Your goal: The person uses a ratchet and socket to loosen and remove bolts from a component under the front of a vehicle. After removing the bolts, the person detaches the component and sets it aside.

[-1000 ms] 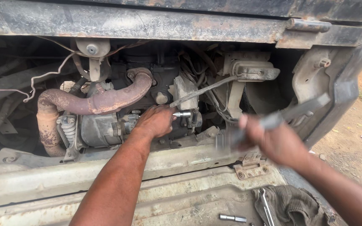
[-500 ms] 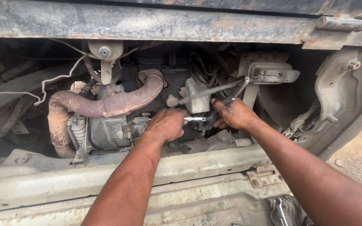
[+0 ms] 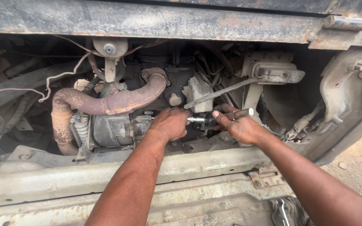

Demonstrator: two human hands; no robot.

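Turning the ratchet handle (image 3: 239,113) cleanly calls, I judge, for keeping the extension bar (image 3: 197,119) straight in line with the fastener, so it cannot slip off. That bar lies level between both hands, in front of the engine, right of the rusty exhaust pipe (image 3: 105,102). Left hand (image 3: 169,124) is curled over the bar's left end, arm reaching far in. Right hand (image 3: 237,125) is clamped round the handle, wrist bent inward.
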